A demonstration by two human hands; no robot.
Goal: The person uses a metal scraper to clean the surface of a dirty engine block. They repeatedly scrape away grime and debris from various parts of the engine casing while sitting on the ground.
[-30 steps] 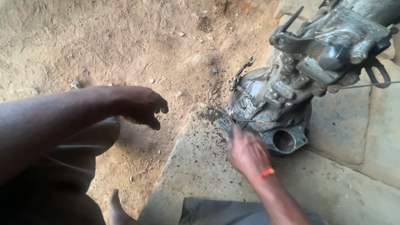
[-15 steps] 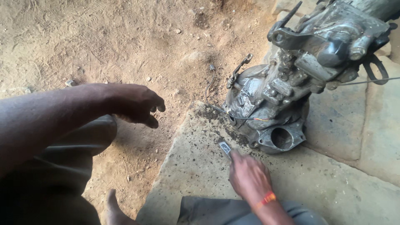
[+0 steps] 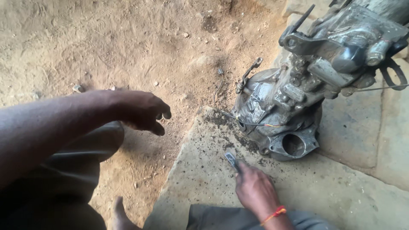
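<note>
A greasy metal gearbox housing [image 3: 306, 93] lies on a stone slab [image 3: 204, 179] at the right, its round port facing me. My right hand [image 3: 254, 189], with an orange thread on the wrist, rests on the slab just below the housing and grips a small flat metal tool [image 3: 231, 159] whose tip points up toward it. My left hand [image 3: 142, 111] hangs over the dirt at centre left, fingers curled downward and apart, holding nothing.
Sandy ground [image 3: 128, 42] with small stones covers the left and top. A thin wire [image 3: 255, 123] runs from the housing across the slab's dirty corner. My knees and a bare foot [image 3: 119, 215] are at the bottom edge.
My right hand has drawn back from the housing toward me with the tool in it. My left hand has stayed nearly still over the dirt.
</note>
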